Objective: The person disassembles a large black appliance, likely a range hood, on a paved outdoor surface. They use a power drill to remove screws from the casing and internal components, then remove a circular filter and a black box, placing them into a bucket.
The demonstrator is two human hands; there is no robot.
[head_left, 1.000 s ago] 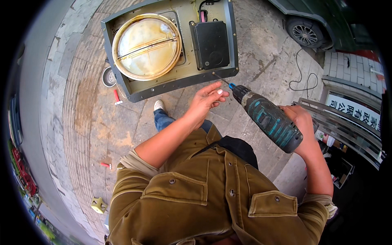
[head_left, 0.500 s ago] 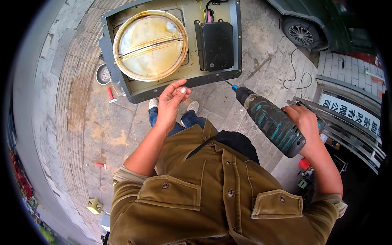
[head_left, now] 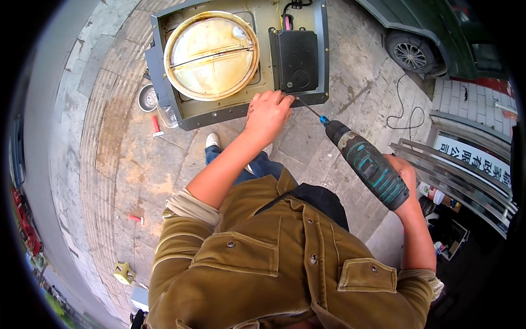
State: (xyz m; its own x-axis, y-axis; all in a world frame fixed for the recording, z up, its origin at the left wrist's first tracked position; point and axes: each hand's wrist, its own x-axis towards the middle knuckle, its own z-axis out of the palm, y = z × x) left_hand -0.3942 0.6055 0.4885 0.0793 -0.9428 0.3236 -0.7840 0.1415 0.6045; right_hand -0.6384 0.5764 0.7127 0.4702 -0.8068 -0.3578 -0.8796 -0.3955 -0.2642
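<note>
My right hand (head_left: 404, 174) grips a dark, teal-marked power drill (head_left: 367, 162); its long bit (head_left: 307, 107) points up-left to the near edge of a grey metal casing (head_left: 323, 55). My left hand (head_left: 268, 114) rests on that edge right at the bit's tip, fingers curled; whether it pinches something small I cannot tell. Inside the casing sit a round brass-coloured pan (head_left: 212, 55) and a black box (head_left: 297, 59) with cables at its top.
The casing stands on paved ground. A small metal bowl (head_left: 147, 97) and a red-handled tool (head_left: 156, 126) lie left of it. A car wheel (head_left: 410, 55) and a loose cable (head_left: 406, 118) are at the right, metal rails (head_left: 449, 171) beside my right arm.
My left hand moved from near the drill bit up to the casing's near edge. The drill bit followed and now reaches that edge by the black box.
</note>
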